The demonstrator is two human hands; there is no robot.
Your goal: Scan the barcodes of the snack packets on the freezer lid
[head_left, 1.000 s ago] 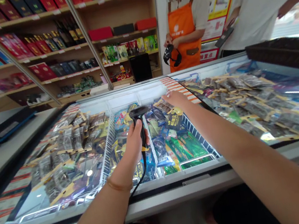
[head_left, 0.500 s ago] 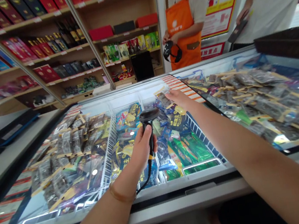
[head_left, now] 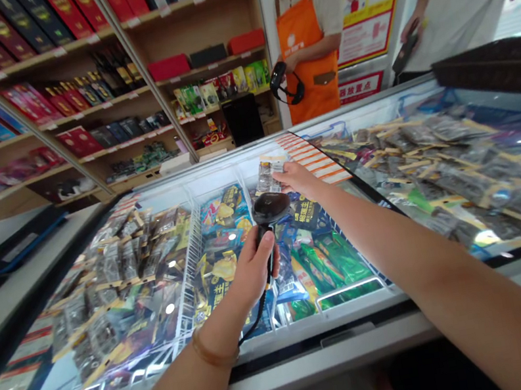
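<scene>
My left hand (head_left: 255, 264) is wrapped round the handle of a black barcode scanner (head_left: 270, 208), its head pointing away from me and its cable hanging below my wrist. Just beyond the scanner head, my right hand (head_left: 296, 179) pinches a small clear packet (head_left: 267, 175) with dark contents and a pale label by its right edge. Both hands are above the glass top of a chest freezer (head_left: 290, 371). Under them, white wire baskets (head_left: 190, 260) hold blue, yellow and green packs (head_left: 334, 262).
Many similar packets (head_left: 122, 264) lie on the left of the freezer, and more packets (head_left: 454, 156) on the right. A dark tray (head_left: 494, 72) rests at the far right. Behind stand shelves (head_left: 191, 17) of boxes and a person in an orange apron (head_left: 306, 34) holding a black headset-like object.
My right hand has moved left with the packet and turned it, so its pale label shows more. The scanner in my left hand has shifted slightly right, closer to the packet.
</scene>
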